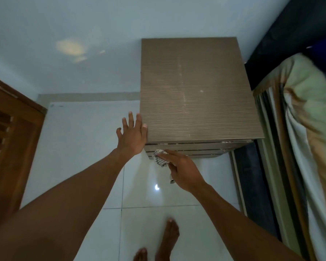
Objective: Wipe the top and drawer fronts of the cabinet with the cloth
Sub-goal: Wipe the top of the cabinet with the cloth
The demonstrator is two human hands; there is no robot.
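Cabinet (196,91) in brown wood grain is standing on the white tiled floor (79,147) against the pale wall (83,34), seen from above, its flat top filling the middle of the view and its drawer fronts (196,147) showing as narrow stacked bands along the near edge. No brand, label or writing is showing anywhere on it; only pale specks and a faint streak are marking the top.

At the far left a wooden door (9,138) with slats is leaning into the frame. Next, the left hand (133,134) is spreading wide and flat, fingers fanned, holding nothing, its thumb side resting against the cabinet's near left corner. Just to its right and lower, the right hand (181,170) is gripping a bunched checked cloth (160,158), with the forefinger laid along the top of it, and is pressing the cloth against the left end of the drawer fronts, below the top panel. A loose end of the cloth is hanging under the palm.

Below the hands, two bare feet (167,240) are standing on the tiles. At the right, a bed (309,119) with a striped, pale green and tan cover is lying close beside the cabinet.
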